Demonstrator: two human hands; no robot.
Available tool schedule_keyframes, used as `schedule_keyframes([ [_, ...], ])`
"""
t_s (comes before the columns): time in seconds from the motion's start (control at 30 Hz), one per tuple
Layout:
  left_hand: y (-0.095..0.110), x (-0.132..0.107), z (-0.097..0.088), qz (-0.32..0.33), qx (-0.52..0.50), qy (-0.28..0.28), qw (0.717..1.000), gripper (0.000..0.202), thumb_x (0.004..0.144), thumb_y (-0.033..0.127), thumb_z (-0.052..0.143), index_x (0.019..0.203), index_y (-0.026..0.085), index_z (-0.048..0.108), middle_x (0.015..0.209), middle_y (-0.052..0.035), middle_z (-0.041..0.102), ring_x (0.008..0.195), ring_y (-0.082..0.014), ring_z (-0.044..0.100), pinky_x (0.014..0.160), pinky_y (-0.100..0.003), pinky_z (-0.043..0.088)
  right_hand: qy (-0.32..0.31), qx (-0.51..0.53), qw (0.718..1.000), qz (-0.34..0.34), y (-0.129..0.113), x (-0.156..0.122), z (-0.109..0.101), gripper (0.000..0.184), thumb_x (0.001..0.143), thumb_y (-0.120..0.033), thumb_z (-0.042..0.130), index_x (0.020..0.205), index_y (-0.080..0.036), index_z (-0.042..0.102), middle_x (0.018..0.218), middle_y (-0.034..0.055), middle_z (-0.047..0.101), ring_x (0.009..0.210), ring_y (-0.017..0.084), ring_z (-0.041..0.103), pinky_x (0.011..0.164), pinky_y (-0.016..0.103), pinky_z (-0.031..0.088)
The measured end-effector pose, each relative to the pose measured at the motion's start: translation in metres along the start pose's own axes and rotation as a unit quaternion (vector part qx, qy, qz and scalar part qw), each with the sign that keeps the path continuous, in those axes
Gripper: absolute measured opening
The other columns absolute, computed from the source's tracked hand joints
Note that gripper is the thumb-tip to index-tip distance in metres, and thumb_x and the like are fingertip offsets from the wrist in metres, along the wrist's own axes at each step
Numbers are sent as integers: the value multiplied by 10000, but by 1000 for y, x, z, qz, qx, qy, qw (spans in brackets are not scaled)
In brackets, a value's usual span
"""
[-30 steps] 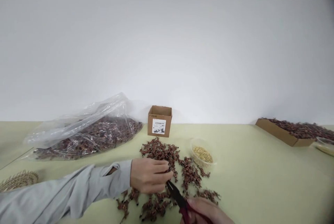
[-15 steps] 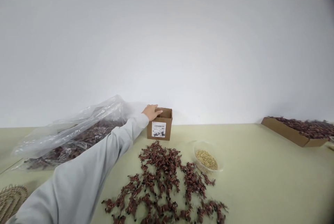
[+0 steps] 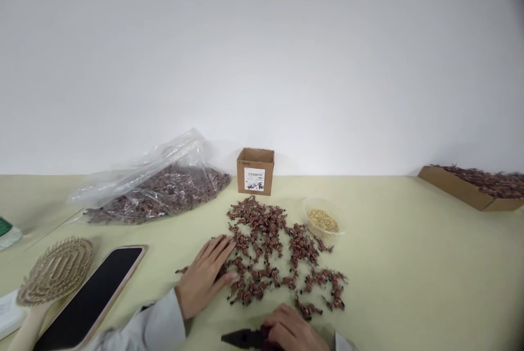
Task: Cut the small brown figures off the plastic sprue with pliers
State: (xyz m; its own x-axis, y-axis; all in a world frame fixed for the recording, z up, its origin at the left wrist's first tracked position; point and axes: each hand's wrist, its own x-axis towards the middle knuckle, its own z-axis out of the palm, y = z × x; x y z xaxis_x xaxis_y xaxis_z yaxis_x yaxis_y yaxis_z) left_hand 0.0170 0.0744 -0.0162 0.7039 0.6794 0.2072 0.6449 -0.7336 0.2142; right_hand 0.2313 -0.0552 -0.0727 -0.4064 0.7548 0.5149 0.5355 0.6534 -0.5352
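- Your right hand, nearest you at the bottom edge, has its fingers curled and clamped around the dark red handle of a pair of black-nosed metal pliers; the nose points to the left, and you cannot tell from here whether its jaws meet.
- To your left lies a black-faced phone with a pale pink rim, and just beyond its left side a beige oval hairbrush with an openwork head, its handle running off the bottom edge.
- A flat white object sits beside that brush, cut off at the left edge.
- Your left hand, in a light grey sleeve, lies palm down with its fingers stretched out and slightly apart, the thumb set off to the right, grasping nothing you can see.
- Its fingertips reach over the left side of the loose spread of small reddish-brown animal figures with black tips, strewn across the pale green tabletop in front of you.
- Near the spread's far right side stands a clear round plastic bowl holding small golden bits.
- Farther off, you have a clear plastic bag full of brown pieces on the left, an upright, open-topped brown cardboard box with a white label behind the spread, and a shallow brown cardboard tray heaped with similar brown pieces at far right.
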Motion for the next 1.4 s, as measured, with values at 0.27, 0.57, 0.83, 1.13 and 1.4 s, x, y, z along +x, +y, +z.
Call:
schedule_keyframes([
  [0.27,7,1,9,8,-80,117,990,288,760,381,510,996,224,558,1038,-68,582,1011,-234,488,872,-405,409,-9,-154,987,-48,-17,8,-6,59,750,-180,531,805,-158,532,913,81,610,877,217,492,744,352,461],
  [0.57,5,3,13,57,-113,115,985,117,780,302,499,773,197,550,899,-43,580,861,-177,536,787,-312,439,71,-261,933,239,10,53,-113,243,870,-226,349,1026,-140,515,1081,102,540,1023,178,478,912,359,371],
  [0.83,2,5,12,88,-136,72,984,203,722,245,582,921,231,622,991,-45,621,951,-204,516,861,-357,399,-34,-250,853,458,107,85,-160,250,830,-289,468,1044,-165,510,1075,50,521,897,177,539,741,345,464],
  [1.13,10,8,5,28,-244,157,957,121,743,223,548,804,208,651,989,-65,634,993,-223,498,929,-411,323,-44,-292,842,453,132,68,-160,246,833,-282,466,1049,-167,501,1066,59,524,893,164,541,748,351,461],
  [1.4,78,-28,2,-96,-554,79,823,312,826,322,420,934,93,602,930,-133,642,800,-190,598,710,-304,476,45,-329,866,374,135,47,-157,218,839,-288,451,1015,-182,525,1066,51,530,890,160,539,753,338,459],
])
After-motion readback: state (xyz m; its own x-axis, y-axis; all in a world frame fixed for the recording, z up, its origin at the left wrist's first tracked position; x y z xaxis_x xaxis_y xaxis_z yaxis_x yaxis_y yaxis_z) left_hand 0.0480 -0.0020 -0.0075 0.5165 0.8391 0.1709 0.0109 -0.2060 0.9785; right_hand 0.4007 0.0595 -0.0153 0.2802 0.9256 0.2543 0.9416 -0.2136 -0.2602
